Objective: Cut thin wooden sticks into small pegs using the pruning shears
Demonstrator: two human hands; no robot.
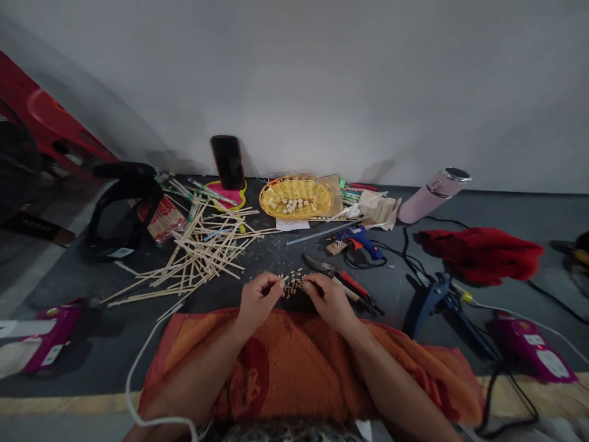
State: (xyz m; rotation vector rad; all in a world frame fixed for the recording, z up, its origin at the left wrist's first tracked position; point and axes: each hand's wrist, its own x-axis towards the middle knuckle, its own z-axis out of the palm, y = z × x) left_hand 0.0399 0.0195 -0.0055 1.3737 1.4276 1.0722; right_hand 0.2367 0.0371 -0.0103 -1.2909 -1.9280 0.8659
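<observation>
A small pile of short cut wooden stick pieces (293, 285) lies on the dark tabletop between my two hands. My left hand (261, 301) is at the pile's left side, thumb and forefinger pinched on what looks like one short stick piece (284, 279). On the other side, my right hand (332, 302) has its fingertips together at the pile's edge; whatever is between them is too small to make out. Both forearms rest over an orange towel (294, 362). Beyond the pile, a yellow woven basket (271, 202) holds several small pale pieces.
Long wooden sticks (197, 252) lie heaped on the left. Red-handled pliers (352, 282), a blue glue gun (363, 239) and a blue tool (430, 301) lie on the right. Behind stand a phone (228, 162) and a pink bottle (427, 197). A red cloth (488, 252) is farther right.
</observation>
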